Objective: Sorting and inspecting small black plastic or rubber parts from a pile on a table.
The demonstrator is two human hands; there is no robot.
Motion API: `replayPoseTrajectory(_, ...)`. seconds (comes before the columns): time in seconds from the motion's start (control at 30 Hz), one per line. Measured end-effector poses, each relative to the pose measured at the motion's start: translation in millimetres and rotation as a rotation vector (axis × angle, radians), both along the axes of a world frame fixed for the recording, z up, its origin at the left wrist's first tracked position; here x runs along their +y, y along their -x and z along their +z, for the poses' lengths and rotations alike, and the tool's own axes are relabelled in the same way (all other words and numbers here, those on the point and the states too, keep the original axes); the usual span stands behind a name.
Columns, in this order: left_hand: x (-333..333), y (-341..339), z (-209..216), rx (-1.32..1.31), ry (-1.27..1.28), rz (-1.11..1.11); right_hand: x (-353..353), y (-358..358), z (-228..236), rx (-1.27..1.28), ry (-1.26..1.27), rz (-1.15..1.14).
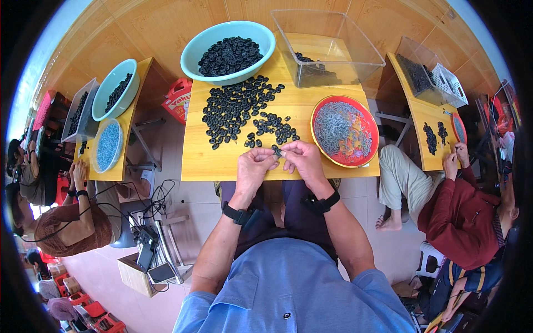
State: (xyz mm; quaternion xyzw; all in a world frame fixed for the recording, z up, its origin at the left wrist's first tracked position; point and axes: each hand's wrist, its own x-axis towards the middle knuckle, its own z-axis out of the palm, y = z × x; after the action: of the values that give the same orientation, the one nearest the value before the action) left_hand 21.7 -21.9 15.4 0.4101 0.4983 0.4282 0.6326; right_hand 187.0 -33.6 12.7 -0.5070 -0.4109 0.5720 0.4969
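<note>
Above the table's front edge, my left hand and my right hand meet, both pinching a small black oval plastic piece. Fingertips cover much of it, and I cannot tell whether a second small part is between them. Just beyond my fingers lie loose black oval pieces, spread in a large patch with a smaller cluster nearer my hands. To the right of my right hand sits a round red tray heaped with small grey metal-looking parts.
A light blue basin full of black pieces stands at the back left of the yellow table. Beside it is a clear plastic bin holding some more. People work at a left table and a right table.
</note>
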Motion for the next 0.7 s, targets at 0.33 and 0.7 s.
replayPoseTrajectory(0.33,0.2,-0.4,1.3,0.009,0.004,-0.002,0.0,-0.2,0.9,0.02,-0.015,0.005)
replayPoseTrajectory(0.7,4.4,2.6,-5.9,0.009,-0.014,-0.04,3.0,-3.9,-0.1,0.011,-0.004,0.031)
